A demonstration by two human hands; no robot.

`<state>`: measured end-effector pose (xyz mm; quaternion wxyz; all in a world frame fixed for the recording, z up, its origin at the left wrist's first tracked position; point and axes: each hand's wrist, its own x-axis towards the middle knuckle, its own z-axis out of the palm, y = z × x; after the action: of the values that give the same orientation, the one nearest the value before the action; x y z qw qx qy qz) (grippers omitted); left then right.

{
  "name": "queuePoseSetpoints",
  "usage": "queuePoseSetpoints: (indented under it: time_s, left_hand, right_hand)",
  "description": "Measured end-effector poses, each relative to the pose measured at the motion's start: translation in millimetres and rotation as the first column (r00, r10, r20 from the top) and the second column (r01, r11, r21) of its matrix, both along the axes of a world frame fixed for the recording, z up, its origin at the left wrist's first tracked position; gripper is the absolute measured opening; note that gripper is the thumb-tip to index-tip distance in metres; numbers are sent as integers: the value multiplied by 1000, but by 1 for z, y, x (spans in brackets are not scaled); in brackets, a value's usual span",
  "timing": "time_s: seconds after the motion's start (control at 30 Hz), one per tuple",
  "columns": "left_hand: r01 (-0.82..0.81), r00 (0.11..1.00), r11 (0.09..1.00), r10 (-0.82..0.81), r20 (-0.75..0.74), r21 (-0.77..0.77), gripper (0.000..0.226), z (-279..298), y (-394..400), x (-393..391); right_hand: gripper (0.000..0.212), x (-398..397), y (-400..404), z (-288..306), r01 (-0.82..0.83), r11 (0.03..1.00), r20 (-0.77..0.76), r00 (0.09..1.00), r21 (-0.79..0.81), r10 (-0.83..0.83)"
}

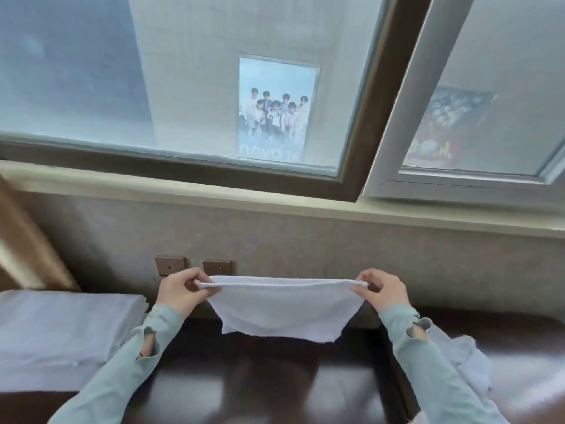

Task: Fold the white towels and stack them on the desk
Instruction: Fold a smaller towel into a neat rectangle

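You hold one white towel [282, 307] up in the air over the dark table [269, 377], top edge stretched flat between both hands. Your left hand [180, 293] pinches the 9 o'clock corner, fingers curled round the doubled edge; your right hand [380, 290] pinches the 3 o'clock corner the same way. Each grip is tight on cloth, nothing else in either. The towel hangs clear of the table, lower edge loose and a bit ragged, looks already doubled over once.

Risks from here: either pinch is only on a thin corner, so if one slips the layers drop and the fold opens. The hanging edge narrows toward 6 o'clock, so the layers probably are not lined up; lay it down like that and you likely get a crooked fold. Bring it down too fast and the bottom edge may tuck under itself on the glossy tabletop.

Around you: stack of folded white towels [61, 325] at 9 o'clock on the table, well apart from the held one. Rumpled pile of white cloth [470, 371] at 4 o'clock, partly behind your right sleeve [428, 362]. That sleeve could drag the pile if you swing right. Wall sockets [195, 266] just behind the towel at 12 o'clock, window [183, 87] above. Middle of the table in front of you looks free for laying down.
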<state>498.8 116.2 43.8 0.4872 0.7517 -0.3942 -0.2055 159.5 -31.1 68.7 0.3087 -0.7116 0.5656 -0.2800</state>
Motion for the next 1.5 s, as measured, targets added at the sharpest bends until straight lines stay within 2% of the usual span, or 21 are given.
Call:
queuePoseSetpoints:
  time_s: [0.07,0.13,0.17,0.27,0.4,0.47,0.53,0.63,0.67,0.77,0.87,0.93,1.03,1.13,1.2,1.33,1.5]
  left_hand:
    - [-28,999,998,29,15,-52,22,9,0,4]
    - [-34,996,999,37,79,-42,11,14,-2,3]
    - [-59,998,997,60,33,-47,12,16,-3,1]
    - [-75,973,989,44,-227,-129,13,18,-3,5]
    - [-15,976,990,-17,-217,-141,5,19,-1,17]
    - [29,971,987,-65,-231,-156,16,17,0,18]
    - [62,967,982,-103,-232,-177,10,15,-1,17]
    - [68,956,982,-114,-270,-174,2,11,5,21]
    - [81,940,985,-128,-316,-155,5,10,9,23]
    - [149,861,984,-176,-477,-93,20,9,18,25]
    - [210,778,973,-226,-586,-96,18,7,21,22]
    - [219,735,967,-250,-631,-128,20,4,19,20]
    - [237,701,961,-273,-659,-145,22,-1,14,19]
    - [219,714,974,-203,-670,-62,21,-16,1,20]
    - [189,739,982,-137,-659,7,20,-30,-7,21]
    - [204,722,979,-148,-676,4,21,-41,-10,14]
    - [312,638,947,-265,-723,-72,25,-29,2,13]
  right_hand:
    - [15,-1,-1,8,-17,999,-3,1000,-51,16]
    - [4,3,1,15,-63,994,-73,996,-93,56]
    - [4,4,2,16,-67,994,-66,996,-91,61]
    - [9,2,2,16,-33,999,118,992,-11,34]
    - [20,-2,1,13,-93,989,310,949,118,52]
    - [18,0,2,12,-105,987,370,927,123,53]
    - [12,0,2,13,-130,979,415,908,160,53]
    - [38,-5,3,12,-296,903,501,858,311,109]
    - [38,-8,3,11,-345,876,509,850,338,139]
    - [24,-15,6,8,-474,792,554,805,386,212]
    - [12,-19,8,-1,-576,694,600,758,432,256]
    - [14,-19,8,-6,-614,637,604,747,466,277]
    - [20,-17,2,-14,-622,605,611,746,497,264]
    - [44,-10,-8,-27,-565,637,604,774,525,189]
    - [51,-4,-15,-36,-510,656,571,808,556,145]
    - [27,-1,-15,-40,-535,631,581,798,562,160]
    - [43,-17,-8,-36,-613,612,611,750,501,251]
